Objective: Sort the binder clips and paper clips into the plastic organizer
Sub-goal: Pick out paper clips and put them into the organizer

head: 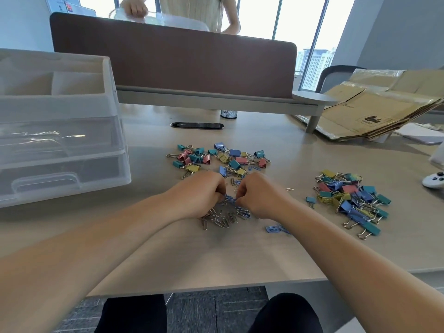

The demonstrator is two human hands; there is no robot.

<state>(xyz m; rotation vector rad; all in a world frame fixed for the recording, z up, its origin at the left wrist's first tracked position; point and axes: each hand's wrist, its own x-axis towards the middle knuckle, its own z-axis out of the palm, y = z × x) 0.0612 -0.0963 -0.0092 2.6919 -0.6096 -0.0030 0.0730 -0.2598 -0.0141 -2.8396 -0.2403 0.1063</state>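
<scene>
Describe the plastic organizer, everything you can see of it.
The plastic organizer is frosted, translucent white plastic, upright on the desk at the left, cut off by the frame edge. Its open top tray is split into compartments; below are two stacked drawers, both shut, the lower with a moulded pull handle. No clips show inside. Nothing touches it but the desk: the left hand and right hand pinch paper clips apart from it.
</scene>
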